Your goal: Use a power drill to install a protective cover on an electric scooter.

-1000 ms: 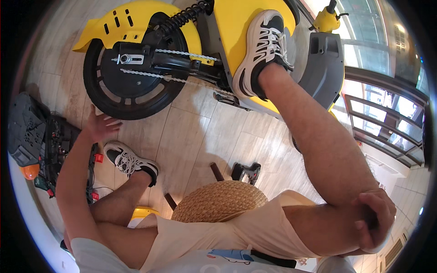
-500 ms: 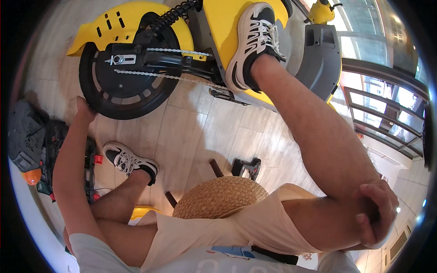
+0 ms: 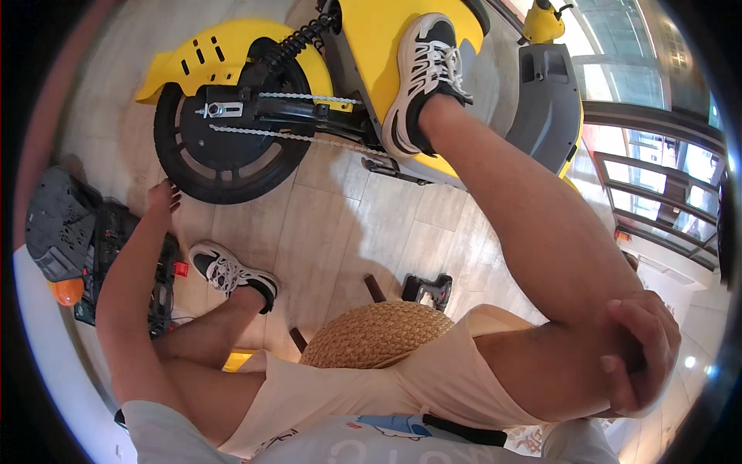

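Head view: right hand, fingers clasped round the knee, seemingly braces the leg planted on the yellow scooter; left hand lies at the tyre, finger closure indiscernible.

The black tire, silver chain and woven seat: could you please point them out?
Black tire (image 3: 220, 195), head view, lower edge.
Silver chain (image 3: 270, 134), head view, lower run.
Woven seat (image 3: 379, 336), head view, top middle.

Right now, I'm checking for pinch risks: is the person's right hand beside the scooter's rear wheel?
No, the right hand rests on the bent right leg; the left hand is beside the rear wheel.
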{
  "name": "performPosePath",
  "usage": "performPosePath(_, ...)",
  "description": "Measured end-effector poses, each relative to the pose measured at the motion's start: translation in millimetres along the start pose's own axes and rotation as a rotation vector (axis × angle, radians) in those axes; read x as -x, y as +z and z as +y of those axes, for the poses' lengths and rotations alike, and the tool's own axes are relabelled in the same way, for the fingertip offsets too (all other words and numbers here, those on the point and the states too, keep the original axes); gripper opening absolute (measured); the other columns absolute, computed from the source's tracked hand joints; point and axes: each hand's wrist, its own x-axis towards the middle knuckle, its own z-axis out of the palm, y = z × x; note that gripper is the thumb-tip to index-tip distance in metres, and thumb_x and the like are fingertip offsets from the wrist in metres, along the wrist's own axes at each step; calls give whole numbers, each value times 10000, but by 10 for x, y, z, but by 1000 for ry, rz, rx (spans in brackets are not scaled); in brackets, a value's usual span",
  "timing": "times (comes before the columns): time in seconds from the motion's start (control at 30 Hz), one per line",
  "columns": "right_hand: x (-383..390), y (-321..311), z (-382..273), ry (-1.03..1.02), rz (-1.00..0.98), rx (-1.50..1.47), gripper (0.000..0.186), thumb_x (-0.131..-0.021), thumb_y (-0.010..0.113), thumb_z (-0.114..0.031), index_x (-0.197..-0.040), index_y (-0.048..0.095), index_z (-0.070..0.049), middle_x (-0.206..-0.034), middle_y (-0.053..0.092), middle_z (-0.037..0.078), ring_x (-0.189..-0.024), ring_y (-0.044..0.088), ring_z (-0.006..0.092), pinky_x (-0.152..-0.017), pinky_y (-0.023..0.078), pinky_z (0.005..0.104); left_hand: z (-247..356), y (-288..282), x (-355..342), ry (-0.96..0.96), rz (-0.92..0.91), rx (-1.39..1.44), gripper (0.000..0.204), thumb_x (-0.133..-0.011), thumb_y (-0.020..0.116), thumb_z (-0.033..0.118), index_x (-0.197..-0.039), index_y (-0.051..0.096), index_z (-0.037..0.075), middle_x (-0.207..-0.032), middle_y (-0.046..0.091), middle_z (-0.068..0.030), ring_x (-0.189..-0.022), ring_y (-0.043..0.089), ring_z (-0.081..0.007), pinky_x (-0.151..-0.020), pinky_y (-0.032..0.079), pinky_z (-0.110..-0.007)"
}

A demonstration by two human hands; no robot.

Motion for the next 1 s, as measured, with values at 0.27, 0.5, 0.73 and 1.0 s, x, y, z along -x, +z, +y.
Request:
performPosePath(0.27,170,25,17,-275,183,51,444,-739,625,-241,-1038,594,86,-772,611,169,-685,591,294,-632,464,404,1108,-429,1540,438,-69,-203,260,-913,572,300,-1047,622,83,-917,668,-56,-774,635,-165,-696,494,-299)
performPosePath(0.5,340,24,117,-350,287,-62,386,-766,626,-258,-994,593,52,-708,594,131,-628,583,240,-601,462,345,939,-135,3903,945,-186,-953,208,-909,553,150,-1089,611,63,-704,630,-110,-635,604,-201,-612,468,-333)
performPosePath(0.73,-21,452,491,72,320,-760,458,-813,597,-379,-1008,591,36,-788,608,79,-701,622,193,-660,484,301,317,361,4228,941,-595,-1347,273,-834,558,140,-1087,652,101,-848,671,-194,-873,649,-376,-763,511,-467)
performPosePath(1.0,-945,1271,1266,44,-51,-642,333,-812,588,-293,-1008,651,-32,-960,566,118,-867,587,230,-812,455,316,384,312,3547,1048,-373,-1696,240,-837,615,218,-1004,644,49,-795,672,-179,-839,656,-362,-757,513,-457)
